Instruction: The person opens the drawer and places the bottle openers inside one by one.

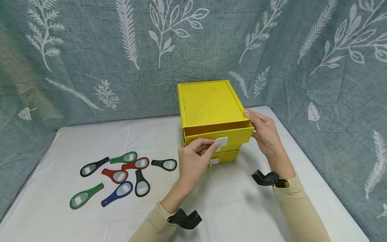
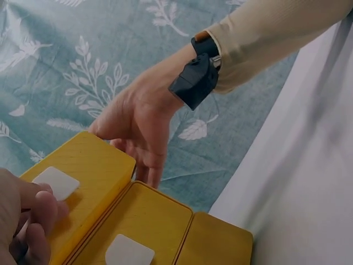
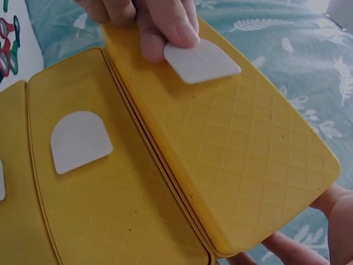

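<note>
The left hand [image 1: 193,158] is pinching the white tab [image 1: 222,141] on the top drawer [image 1: 219,134] of the yellow box [image 1: 208,101]. The right hand [image 1: 264,132] is bracing the drawer's right end with relaxed, loosely spread fingers. Bottle openers [image 1: 121,173] are lying well apart, to the left.

The left hand [image 1: 193,161] pinches the white tab handle [image 1: 222,141] of the top drawer [image 1: 219,134] of a yellow drawer cabinet [image 1: 211,107]; the drawer stands slightly pulled out. Just below the fingers sits the next drawer's white tab [image 1: 214,161]. The right hand [image 1: 266,134] rests its fingers on the cabinet's right front corner. Well to the left of the left fingers, bottle openers [image 1: 121,174] in black, green, red and blue lie scattered on the white table [image 1: 235,208].
</note>
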### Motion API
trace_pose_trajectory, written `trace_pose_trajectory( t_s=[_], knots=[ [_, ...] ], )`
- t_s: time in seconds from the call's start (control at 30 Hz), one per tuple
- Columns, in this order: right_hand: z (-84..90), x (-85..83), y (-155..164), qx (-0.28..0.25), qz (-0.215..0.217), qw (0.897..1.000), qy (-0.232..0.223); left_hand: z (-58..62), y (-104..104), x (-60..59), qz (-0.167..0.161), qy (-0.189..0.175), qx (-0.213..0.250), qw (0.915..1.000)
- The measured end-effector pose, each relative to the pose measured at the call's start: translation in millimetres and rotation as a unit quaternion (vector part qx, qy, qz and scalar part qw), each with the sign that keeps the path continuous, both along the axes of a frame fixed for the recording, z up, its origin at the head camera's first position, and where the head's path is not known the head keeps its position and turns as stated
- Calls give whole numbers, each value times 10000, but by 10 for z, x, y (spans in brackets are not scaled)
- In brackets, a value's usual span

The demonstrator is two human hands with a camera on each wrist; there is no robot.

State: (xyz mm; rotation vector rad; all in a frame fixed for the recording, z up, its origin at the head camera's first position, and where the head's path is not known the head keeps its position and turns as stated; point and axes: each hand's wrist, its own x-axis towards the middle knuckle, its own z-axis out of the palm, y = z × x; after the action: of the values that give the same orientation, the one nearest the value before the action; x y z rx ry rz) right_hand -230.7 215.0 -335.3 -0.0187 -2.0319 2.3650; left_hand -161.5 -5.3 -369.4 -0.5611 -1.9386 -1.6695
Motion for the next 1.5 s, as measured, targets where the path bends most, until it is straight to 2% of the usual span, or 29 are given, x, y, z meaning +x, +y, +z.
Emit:
trace_pose_trajectory(
  t_s=[0.33, 0.53, 0.7, 0.8, 0.93, 1.03, 1.5],
  knots=[
    [16, -3, 33, 278, 105, 9995, 57, -18, -22, 113, -326, 611, 45, 9976],
    [29, -4, 61, 444, 236, 9987, 27, -18, -22, 265, -475, 633, 83, 9968],
    [43, -2, 101, 311, 489, 9983, -75, -38, -22, 336, -536, 685, 126, 9961],
    [47, -4, 137, 278, 782, 9965, -17, -53, -29, 358, -555, 679, 130, 9961],
    [59, 2, 203, 458, 1345, 9896, 208, -63, -43, 389, -562, 654, 109, 9962],
    [69, 7, 236, 473, 1601, 9855, 290, -63, -48, 403, -571, 666, 87, 9961],
    [85, 6, 246, 212, 1602, 9868, 43, -78, -33, 508, -578, 658, 80, 9961]
  ],
)
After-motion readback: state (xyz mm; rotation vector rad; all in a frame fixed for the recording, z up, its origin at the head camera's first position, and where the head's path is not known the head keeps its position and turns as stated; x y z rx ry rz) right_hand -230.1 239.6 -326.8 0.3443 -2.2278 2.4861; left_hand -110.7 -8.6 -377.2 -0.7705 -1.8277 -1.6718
